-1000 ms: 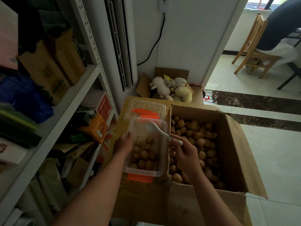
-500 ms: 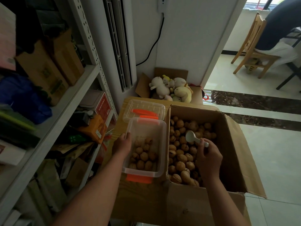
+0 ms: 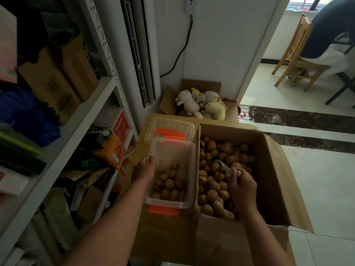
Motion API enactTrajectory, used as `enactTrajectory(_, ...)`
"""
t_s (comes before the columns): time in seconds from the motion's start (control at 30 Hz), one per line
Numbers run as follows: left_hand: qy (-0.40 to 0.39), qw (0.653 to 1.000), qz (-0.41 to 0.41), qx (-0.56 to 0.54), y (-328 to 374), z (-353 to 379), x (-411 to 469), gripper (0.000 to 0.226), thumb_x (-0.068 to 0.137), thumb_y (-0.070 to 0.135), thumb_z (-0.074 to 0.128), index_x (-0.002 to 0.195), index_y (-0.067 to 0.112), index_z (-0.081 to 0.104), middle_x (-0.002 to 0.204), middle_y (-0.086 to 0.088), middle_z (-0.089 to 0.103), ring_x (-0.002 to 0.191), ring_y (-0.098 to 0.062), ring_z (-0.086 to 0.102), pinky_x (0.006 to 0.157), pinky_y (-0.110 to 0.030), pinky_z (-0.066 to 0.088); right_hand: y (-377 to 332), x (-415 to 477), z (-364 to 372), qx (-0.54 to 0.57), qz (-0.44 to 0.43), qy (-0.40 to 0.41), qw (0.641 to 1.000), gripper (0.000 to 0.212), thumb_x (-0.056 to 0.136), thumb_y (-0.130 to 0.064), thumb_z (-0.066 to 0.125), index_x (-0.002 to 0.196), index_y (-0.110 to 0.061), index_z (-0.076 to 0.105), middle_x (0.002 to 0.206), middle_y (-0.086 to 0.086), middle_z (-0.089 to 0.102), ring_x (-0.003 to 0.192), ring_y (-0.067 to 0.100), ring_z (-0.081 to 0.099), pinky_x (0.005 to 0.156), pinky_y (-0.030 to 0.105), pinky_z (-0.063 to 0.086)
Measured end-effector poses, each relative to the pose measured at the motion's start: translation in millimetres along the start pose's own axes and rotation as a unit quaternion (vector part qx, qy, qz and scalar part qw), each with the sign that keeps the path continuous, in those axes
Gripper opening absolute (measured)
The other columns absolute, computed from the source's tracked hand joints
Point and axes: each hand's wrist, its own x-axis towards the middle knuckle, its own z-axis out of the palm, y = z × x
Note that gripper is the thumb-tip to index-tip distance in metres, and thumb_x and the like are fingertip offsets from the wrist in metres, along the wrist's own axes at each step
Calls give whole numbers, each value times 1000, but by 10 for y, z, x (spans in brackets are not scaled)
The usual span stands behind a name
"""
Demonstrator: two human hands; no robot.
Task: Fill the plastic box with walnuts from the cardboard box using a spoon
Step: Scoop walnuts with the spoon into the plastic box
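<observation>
- Nearest us, our right hand is clenched round the handle of a white spoon. Its smooth bowl, just beyond the fingertips, is dug in among the walnuts.
- Those walnuts, round, tan and wrinkled, surround the fingers inside the cardboard box, which has matte brown walls and open flaps.
- Our left hand lies against the left wall of the plastic box, fingertips at the rim. We cannot tell whether they hook over it.
- Right of those fingers, the clear, round-cornered box holds a shallow layer of walnuts, with an orange latch at its near end. It touches the cardboard box.
- Both boxes sit on a pale wood-grain surface.
- Just beyond the left fingertips lies the clear lid.
- Further off, a carton of soft plush toys stands by the white wall.
- Left of the hands is a perforated metal shelf. Far right, glossy floor tiles lead to a wooden chair.
</observation>
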Motion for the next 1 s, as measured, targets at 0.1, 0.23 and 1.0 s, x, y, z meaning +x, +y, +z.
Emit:
enactTrajectory(0.1,0,1000,1,5,7,2,0,54,99,49,30,133,14,51,131,-11,55,117,-30,51,90,-37,39,10,-17,9,68,108,33,991,22,97,-15,47,104,-1,63,73,5,60,61,14,56,53,21,40)
enactTrajectory(0.23,-1,1000,1,4,20,-2,-14,54,100,48,29,136,14,49,134,-11,53,120,-30,50,92,-37,38,49,-55,11,222,236,62,944,30,99,-24,43,107,1,59,75,9,63,63,16,61,57,29,50)
enactTrajectory(1.0,-7,1000,1,3,23,-19,-22,55,99,49,28,138,14,47,136,-12,52,122,-31,49,95,-37,38,-582,-119,269,190,-83,-88,974,26,94,-26,52,113,-12,65,96,-2,66,81,9,65,65,25,56)
